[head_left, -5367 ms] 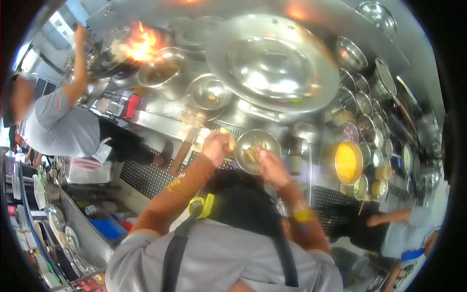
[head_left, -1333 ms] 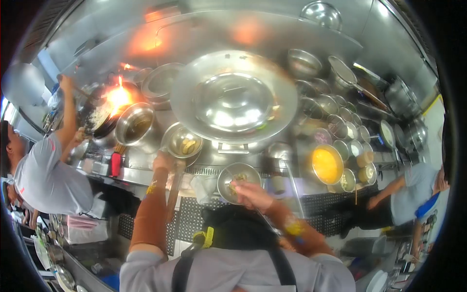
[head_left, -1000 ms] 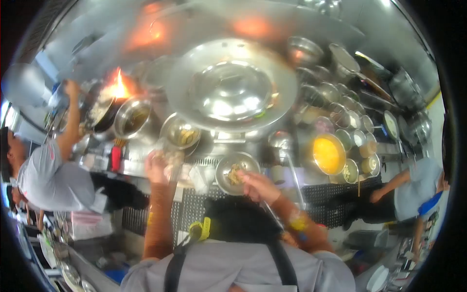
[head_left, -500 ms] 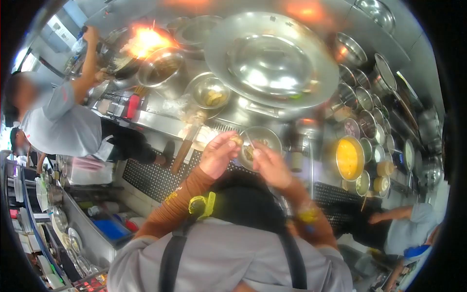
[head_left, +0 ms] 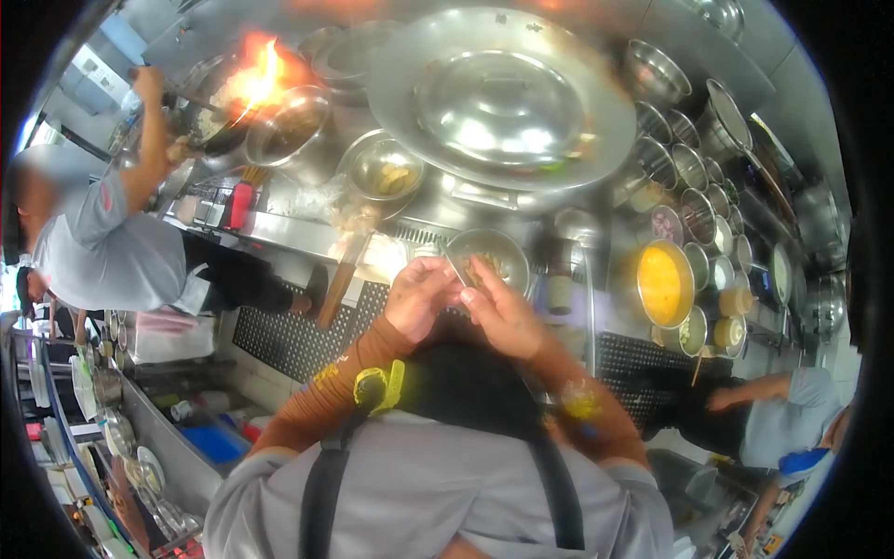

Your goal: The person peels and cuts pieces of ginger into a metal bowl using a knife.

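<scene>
My left hand (head_left: pixel 421 296) is closed in front of the steel bowl (head_left: pixel 514 253), fingertips pinched around something too small to make out. Beside it, my right hand (head_left: pixel 498 312) grips a thin knife (head_left: pixel 455 262), its blade pointing up and left between the hands. Brownish pieces lie in the bowl, partly behind my right fingers. Farther back and to the left, a second steel bowl (head_left: pixel 358 168) holds yellowish pieces (head_left: pixel 396 178). A wooden handle (head_left: pixel 337 291) sticks out over the counter edge, left of my left hand.
A large wok (head_left: pixel 605 102) with a domed lid (head_left: pixel 498 107) fills the back. Flames rise from a pan at the upper left, where a person (head_left: pixel 116 238) works. Yellow liquid (head_left: pixel 660 284) and several small containers stand at the right, near another person (head_left: pixel 792 415).
My left hand has moved from beside the left bowl back to my right hand. The knife now points up and left, and the second bowl holds more pieces than in the oldest frame.
</scene>
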The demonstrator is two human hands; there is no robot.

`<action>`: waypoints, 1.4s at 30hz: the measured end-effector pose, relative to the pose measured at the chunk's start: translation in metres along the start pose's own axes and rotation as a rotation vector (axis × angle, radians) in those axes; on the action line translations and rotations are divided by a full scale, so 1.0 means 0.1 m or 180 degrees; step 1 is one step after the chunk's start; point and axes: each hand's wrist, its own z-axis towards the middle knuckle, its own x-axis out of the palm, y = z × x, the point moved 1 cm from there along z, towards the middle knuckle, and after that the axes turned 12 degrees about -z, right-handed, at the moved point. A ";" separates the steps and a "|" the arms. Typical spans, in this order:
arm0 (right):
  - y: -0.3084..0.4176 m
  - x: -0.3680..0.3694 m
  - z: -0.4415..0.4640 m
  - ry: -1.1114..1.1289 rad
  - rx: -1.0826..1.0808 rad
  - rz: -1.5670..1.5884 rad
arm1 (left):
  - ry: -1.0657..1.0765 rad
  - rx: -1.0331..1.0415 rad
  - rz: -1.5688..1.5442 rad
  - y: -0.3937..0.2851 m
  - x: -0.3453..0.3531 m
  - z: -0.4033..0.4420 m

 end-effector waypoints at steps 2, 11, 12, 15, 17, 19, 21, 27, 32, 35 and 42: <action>0.00 0.01 -0.01 0.0031 0.0019 0.0162 | -0.0021 -0.0040 -0.0057 0.02 0.00 -0.01; 0.02 -0.04 0.00 0.0073 0.0106 0.0332 | 0.0073 -0.0051 -0.0057 0.09 -0.01 0.01; 0.02 -0.03 0.00 0.0061 0.0110 0.0325 | 0.0103 -0.0053 -0.0045 0.08 -0.01 0.01; -0.02 0.01 0.01 -0.0097 0.0039 0.0356 | 0.0107 -0.0090 -0.0005 0.10 -0.02 -0.01; -0.07 0.03 0.04 -0.0155 0.0039 0.0463 | 0.0087 -0.0135 0.0029 0.11 -0.02 -0.02; -0.13 0.05 0.07 -0.0132 0.0113 0.0642 | 0.0075 -0.0197 0.0073 0.11 -0.02 -0.03; -0.28 0.11 0.14 -0.0195 0.0093 0.1032 | 0.0295 -0.0251 0.0316 0.18 -0.08 -0.01; -0.65 0.04 0.34 -0.0542 0.0301 0.1010 | 0.0229 -0.0264 -0.0156 0.10 0.10 -0.01; -0.23 -0.08 0.20 -0.0235 0.0382 0.0121 | 0.0051 -0.0127 -0.0232 0.05 -0.03 0.12; -0.24 0.05 0.16 -0.0392 -0.0141 -0.0188 | 0.0084 0.0012 -0.0233 0.06 -0.03 0.13; -0.09 0.05 0.10 -0.0603 -0.0474 -0.0557 | -0.0126 0.0136 0.0057 0.02 0.08 0.08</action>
